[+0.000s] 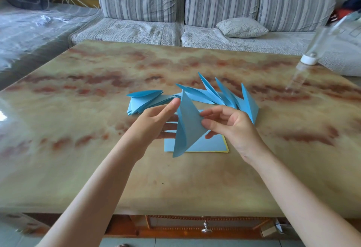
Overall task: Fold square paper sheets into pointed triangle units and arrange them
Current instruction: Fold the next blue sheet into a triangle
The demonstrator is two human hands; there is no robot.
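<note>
- A drawer knob (206, 229) sat under the near edge of the marbled table (97, 168)
- The left hand (156, 121) lay with straight, spread fingers behind a folded blue triangle (188, 127), its thumb beside the tip
- The right hand (232, 127) pinched the triangle's right edge with curled fingers, holding it upright above a stack of square sheets (214, 145)
- Just beyond, finished triangle units (224, 98) lay in an overlapping row, some points tilted up
- A blurred clear bottle (310, 59) stood far right, before a striped sofa (136, 0)

No text, label, brand, number or sign can be read on anything in view.
</note>
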